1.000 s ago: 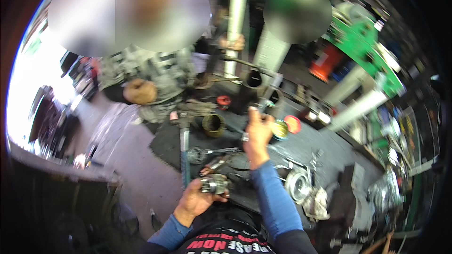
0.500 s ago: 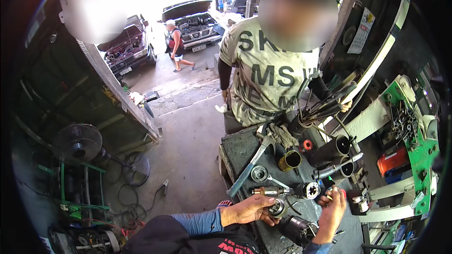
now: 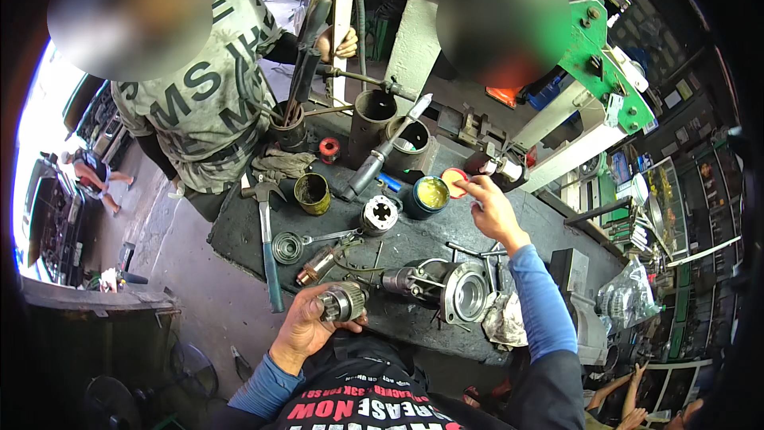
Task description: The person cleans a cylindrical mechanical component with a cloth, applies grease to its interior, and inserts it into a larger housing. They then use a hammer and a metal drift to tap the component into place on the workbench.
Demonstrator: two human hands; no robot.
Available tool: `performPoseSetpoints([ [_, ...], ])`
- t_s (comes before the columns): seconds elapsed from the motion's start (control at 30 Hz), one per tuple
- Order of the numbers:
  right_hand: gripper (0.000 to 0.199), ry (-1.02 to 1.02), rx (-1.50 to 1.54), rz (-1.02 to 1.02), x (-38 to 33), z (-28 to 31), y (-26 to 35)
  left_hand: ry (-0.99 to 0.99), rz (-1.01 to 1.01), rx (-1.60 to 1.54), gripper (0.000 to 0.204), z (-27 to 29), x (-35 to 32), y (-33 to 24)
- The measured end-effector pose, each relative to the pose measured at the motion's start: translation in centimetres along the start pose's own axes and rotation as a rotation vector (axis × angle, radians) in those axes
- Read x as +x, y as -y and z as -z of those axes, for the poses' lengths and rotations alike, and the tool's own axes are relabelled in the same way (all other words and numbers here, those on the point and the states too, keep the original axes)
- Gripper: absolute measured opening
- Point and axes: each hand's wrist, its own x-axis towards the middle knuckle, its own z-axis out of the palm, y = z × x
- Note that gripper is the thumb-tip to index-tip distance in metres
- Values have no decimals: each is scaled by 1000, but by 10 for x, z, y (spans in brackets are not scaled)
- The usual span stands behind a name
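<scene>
While the person's left hand (image 3: 301, 325) grips a toothed metal part (image 3: 344, 303), thumb on one side and fingers curled beneath, the right hand (image 3: 495, 211) reaches over the bench (image 3: 434, 244) to a red lid (image 3: 454, 181) beside an open blue tub (image 3: 411, 205) of yellow paste (image 3: 432, 192). The right fingers are bent at the lid's edge, but whether they pinch it, merely touch it or stop just short cannot be told. The step in hand looks like work at the tub with one hand as the other holds the metal part ready, and the paste is probably grease. The next move seems to call for a steady left grip and careful right fingertips, since the lid and tub sit close together. The toothed part lies within the left hand, in front of the person's body at the near side of the bench, well apart from the right hand. Between the part and the right forearm lies a metal housing (image 3: 464, 295), untouched by either hand.
</scene>
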Motion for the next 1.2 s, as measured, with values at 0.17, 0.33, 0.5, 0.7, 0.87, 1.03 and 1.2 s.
performPoseSetpoints([
  [0.17,82,310,-423,89,13,-36,-30,-45,29,43,100,-8,0,6],
  [0.33,82,302,-631,243,33,-48,-22,-94,-4,19,101,-8,-8,13],
  [0.5,61,199,-791,356,42,-56,-27,-117,-47,-13,98,-4,-13,17],
  [0.7,56,214,-821,327,45,-57,-20,-134,-74,-56,96,8,-16,19],
  [0.87,63,269,-726,233,44,-65,-20,-134,-107,-75,92,8,-13,15],
  [1.03,50,264,-682,182,42,-66,-15,-105,-98,-97,86,12,-11,14],
  [1.2,58,296,-689,167,45,-63,-4,-105,-85,-66,86,10,-16,11],
])
